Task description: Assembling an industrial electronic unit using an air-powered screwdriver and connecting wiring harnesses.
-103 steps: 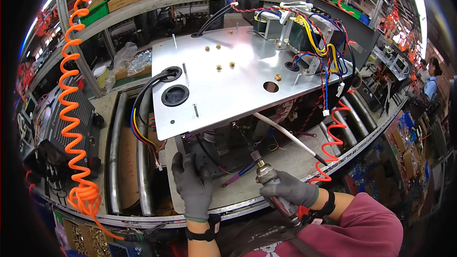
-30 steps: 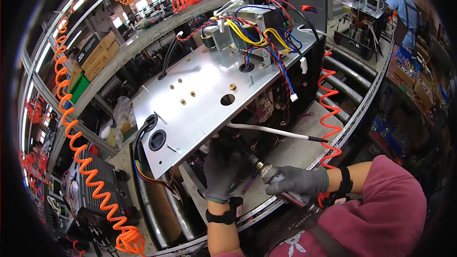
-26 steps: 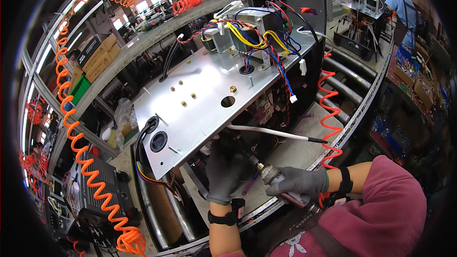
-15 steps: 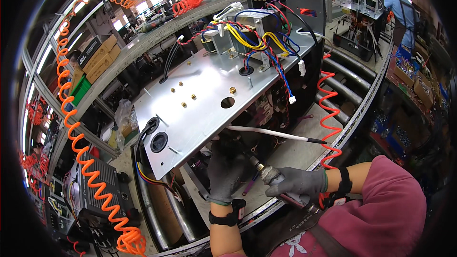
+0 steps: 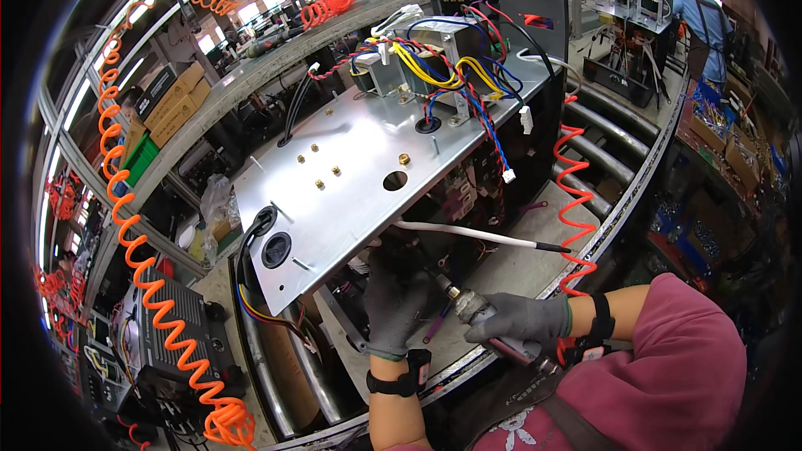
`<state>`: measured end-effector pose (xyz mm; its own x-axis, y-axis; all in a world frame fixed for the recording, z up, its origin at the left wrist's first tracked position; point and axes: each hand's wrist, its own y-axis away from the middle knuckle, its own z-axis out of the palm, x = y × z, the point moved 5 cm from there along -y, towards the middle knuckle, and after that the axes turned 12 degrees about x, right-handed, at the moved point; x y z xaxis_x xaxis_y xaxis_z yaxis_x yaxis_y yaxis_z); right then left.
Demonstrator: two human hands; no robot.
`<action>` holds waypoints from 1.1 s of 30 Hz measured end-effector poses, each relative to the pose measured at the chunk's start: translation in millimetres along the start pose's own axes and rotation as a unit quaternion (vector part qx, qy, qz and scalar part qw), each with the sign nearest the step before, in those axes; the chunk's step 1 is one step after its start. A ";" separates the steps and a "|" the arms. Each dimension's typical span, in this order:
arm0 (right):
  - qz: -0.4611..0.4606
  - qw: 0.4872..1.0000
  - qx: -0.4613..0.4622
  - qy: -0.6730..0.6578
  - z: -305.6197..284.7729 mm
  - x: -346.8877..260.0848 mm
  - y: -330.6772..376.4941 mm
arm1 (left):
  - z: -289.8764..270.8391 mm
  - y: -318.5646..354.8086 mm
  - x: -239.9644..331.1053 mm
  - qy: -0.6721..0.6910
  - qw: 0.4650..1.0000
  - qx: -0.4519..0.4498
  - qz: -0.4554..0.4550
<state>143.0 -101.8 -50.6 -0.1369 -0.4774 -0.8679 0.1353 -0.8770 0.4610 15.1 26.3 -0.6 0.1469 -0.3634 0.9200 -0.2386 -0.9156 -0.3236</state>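
My right hand [image 5: 526, 320], in a grey glove, is wrapped round a metal air screwdriver [image 5: 474, 307]. The tool slants up and left, its shaft reaching in below a bare metal plate [image 5: 347, 146]. My left hand [image 5: 394, 309], also gloved, reaches under the plate's near edge, close to the tool's tip. Its fingers are in shadow, so what they touch is hidden. A white cable [image 5: 468, 234] with a black end juts out from under the plate, above both hands. On the plate stand transformers [image 5: 443, 38] with yellow, blue and red wires, and several brass fittings [image 5: 404, 159].
Rollers [image 5: 597, 142] run behind the unit at right, with a red coiled hose [image 5: 576, 192] hanging before them. An orange coiled hose [image 5: 150, 284] drops at left, near a black ribbed unit [image 5: 180, 330]. Bins of small parts [image 5: 739, 159] and a person in blue [image 5: 702, 17] are at far right.
Both hands and the screwdriver stay almost in place. The view has shifted slightly, and part of a person's head now shows beside the cardboard boxes at left.
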 end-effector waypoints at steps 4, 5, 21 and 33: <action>-0.012 1.000 0.016 0.019 0.8 -2.0 -0.5 | 0.4 -0.1 -0.6 -0.010 0.999 0.012 0.037; -0.012 1.000 0.012 0.018 1.5 -2.2 -0.8 | 0.0 0.0 -0.6 -0.010 0.999 0.012 0.037; -0.030 0.999 0.011 0.029 0.5 -5.6 -0.9 | 1.5 0.5 1.4 0.013 1.000 -0.009 0.011; -0.025 0.999 0.009 0.030 -3.2 10.4 -12.9 | 1.4 -0.9 -8.9 0.017 1.000 -0.013 -0.009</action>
<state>143.0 -95.3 -66.2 -0.0848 -0.4294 -0.8991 0.1115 -0.9008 0.4197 15.4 30.1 -8.8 0.1180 -0.3399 0.9330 -0.2615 -0.9171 -0.3010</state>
